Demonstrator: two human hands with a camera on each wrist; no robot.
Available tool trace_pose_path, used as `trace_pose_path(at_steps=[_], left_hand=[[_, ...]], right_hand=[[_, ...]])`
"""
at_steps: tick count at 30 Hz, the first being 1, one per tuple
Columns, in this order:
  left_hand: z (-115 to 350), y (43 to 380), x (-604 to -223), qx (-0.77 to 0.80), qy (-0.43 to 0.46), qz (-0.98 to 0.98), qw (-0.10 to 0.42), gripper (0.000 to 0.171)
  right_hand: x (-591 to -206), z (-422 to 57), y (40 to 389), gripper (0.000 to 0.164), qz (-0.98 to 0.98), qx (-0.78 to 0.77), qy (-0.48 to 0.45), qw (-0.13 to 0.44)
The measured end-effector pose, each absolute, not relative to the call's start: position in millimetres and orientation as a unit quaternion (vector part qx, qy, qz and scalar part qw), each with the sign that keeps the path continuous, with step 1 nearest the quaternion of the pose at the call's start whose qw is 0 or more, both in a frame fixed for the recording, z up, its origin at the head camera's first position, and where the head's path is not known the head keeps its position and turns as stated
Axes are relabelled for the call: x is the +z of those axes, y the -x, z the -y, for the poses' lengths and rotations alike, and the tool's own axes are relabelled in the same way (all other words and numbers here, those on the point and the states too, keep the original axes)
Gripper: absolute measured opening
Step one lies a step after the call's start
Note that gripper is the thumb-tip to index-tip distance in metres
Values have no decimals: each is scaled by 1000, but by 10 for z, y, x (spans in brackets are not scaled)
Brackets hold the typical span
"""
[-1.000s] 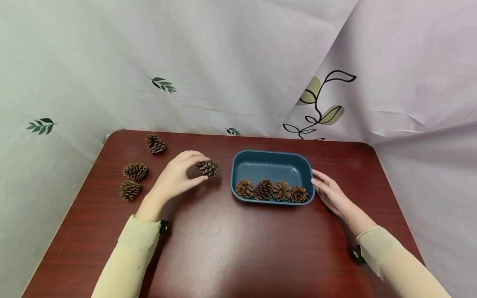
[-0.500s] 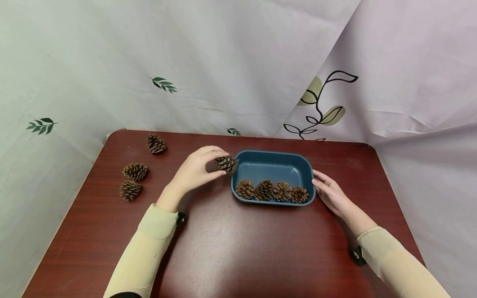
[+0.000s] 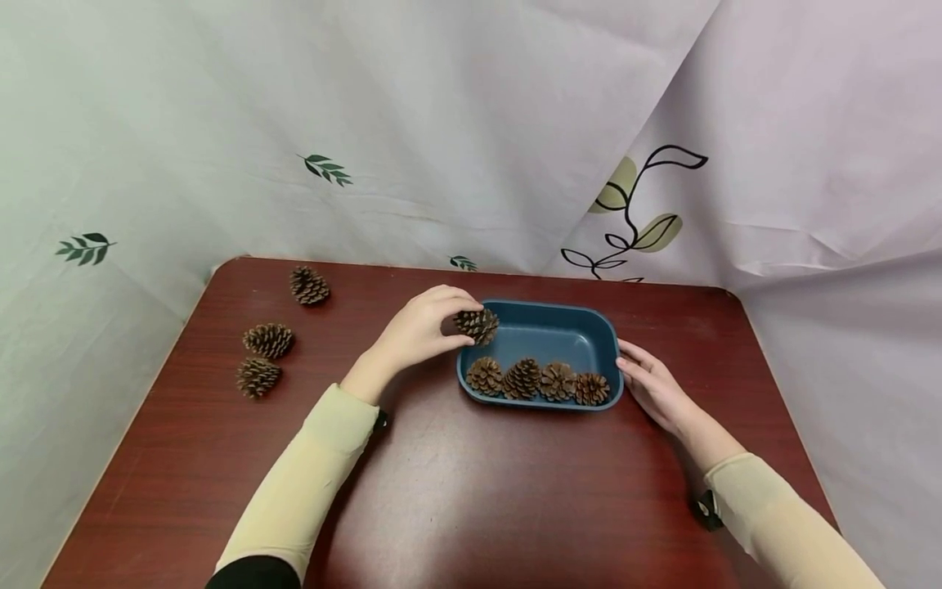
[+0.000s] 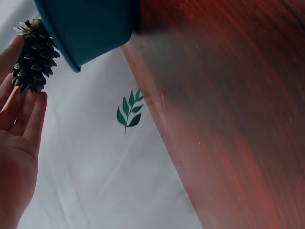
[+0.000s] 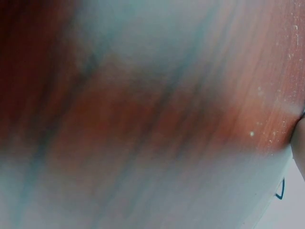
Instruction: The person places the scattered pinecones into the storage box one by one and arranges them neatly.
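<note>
Plainly, the pale cloth (image 3: 441, 123) is the biggest thing before me, hanging in soft folds behind and on both sides of the dark red desk (image 3: 471, 491), whose grained top shines towards the middle. Two pale yellow sleeves (image 3: 302, 483) stretch out across it, one from each side. Between them, towards the far edge, sits the blue bin (image 3: 545, 343), rectangular with rounded corners. A vine print (image 3: 625, 217) with black outlines and olive leaves climbs the cloth behind it. The left hand (image 3: 419, 331) has its thumb and fingers clamped on a pine cone (image 3: 478, 325), holding it at the bin's far left corner; whether that cone touches the rim, I cannot tell. The right hand (image 3: 655, 388) rests its nearly straight fingers against the bin's right end, the thumb a little apart from them. Green leaf sprigs (image 3: 329, 169) dot the cloth elsewhere. Four more cones (image 3: 522, 379) line the near wall inside the bin, side by side; the second from the left shows a pointed profile, the others rounder faces. Three loose cones (image 3: 268, 340) lie at the desk's left: two close together, one farther back. Smallest of all, a black fitting (image 3: 708, 510) shows under each cuff.
</note>
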State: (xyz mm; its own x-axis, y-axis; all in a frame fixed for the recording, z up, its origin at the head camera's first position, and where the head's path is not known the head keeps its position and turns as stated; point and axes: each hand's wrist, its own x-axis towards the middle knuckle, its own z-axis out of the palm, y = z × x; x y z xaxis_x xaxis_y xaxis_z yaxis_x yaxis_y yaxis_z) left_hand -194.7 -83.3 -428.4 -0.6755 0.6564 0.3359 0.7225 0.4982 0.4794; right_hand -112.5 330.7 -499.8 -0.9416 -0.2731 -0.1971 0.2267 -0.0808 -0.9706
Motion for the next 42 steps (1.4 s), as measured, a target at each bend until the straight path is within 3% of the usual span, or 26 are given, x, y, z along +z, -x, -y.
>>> trace_pose_path(at_steps=[21,42], left_hand=[[605,2131,-4432,-212,440,872,-18,44],[493,2202,-4460,-150,460,875,-28,39]], right_hand=[[-5028,-3315,1110,41,-650,-742,22,161],[-5021,-3307,1100,37,-650,-743,22,158]])
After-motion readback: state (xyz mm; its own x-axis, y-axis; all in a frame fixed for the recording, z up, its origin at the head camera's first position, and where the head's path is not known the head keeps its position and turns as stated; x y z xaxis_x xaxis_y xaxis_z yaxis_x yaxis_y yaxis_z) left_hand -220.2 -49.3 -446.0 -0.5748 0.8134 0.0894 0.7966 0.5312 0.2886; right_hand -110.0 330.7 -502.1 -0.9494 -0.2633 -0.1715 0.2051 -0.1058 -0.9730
